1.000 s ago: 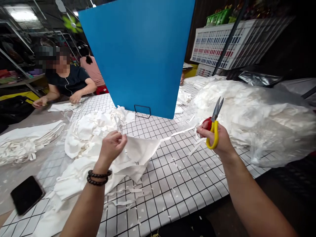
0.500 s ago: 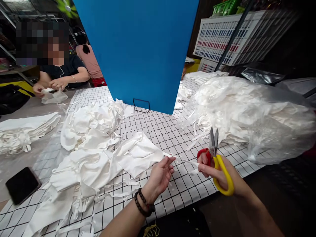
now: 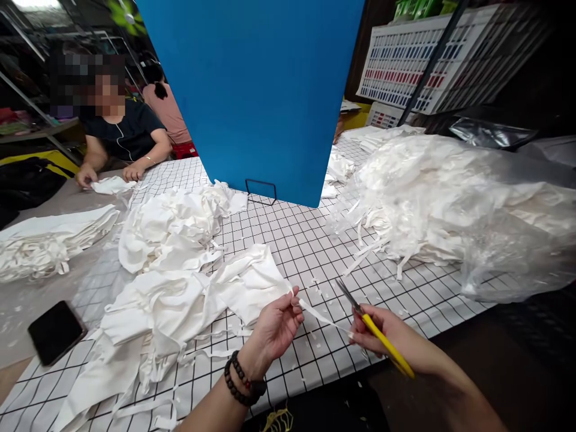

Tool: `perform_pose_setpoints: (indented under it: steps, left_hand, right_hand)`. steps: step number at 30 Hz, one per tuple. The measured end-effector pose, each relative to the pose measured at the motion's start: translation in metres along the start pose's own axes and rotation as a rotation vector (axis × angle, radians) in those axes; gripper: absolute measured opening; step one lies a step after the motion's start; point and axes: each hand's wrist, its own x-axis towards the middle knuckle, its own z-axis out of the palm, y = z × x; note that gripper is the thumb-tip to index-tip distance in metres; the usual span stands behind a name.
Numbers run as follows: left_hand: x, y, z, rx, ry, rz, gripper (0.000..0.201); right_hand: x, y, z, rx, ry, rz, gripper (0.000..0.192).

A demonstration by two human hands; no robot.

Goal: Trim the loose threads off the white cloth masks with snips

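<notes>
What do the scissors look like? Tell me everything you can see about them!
The scissors have grey, metal-looking blades and a bright yellow handle, perhaps plastic, seen nearly edge-on. The right hand grips them above the checked cloth, hiding part of the handle end. Their tips point forward and to the left. Whether the blades are fully shut is hard to tell.

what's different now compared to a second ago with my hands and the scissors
Your left hand has moved rightward and nearer you, from beside the white cloth to pinching its strap. Your right hand has come lower and nearer, and the scissors have tipped leftward. It still holds scissors and strap. The phone and blue board stayed put.
</notes>
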Motion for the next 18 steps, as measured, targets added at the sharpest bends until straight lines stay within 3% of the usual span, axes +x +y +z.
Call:
perform_pose_setpoints:
  steps: [3, 7, 13, 18]
  left_hand:
    - [-0.005, 0.000, -0.007, 0.012, -0.019, -0.067, 0.031]
    - [-0.015, 0.003, -0.013, 0.046, -0.063, -0.029, 0.036]
    - [-0.021, -0.005, -0.022, 0.148, -0.066, 0.067, 0.010]
    - [-0.024, -0.020, -0.029, 0.126, -0.001, 0.081, 0.011]
  right_hand:
    - [0.025, -0.002, 0.001, 0.033, 0.106, -0.046, 0.034]
    - [0.067, -0.011, 0.017, 0.052, 0.199, -0.155, 0.040]
    - [0.122, -0.044, 0.065, -0.417, 0.197, -0.149, 0.038]
    - [0.162, -0.054, 0.088, -0.400, 0.133, -0.157, 0.035]
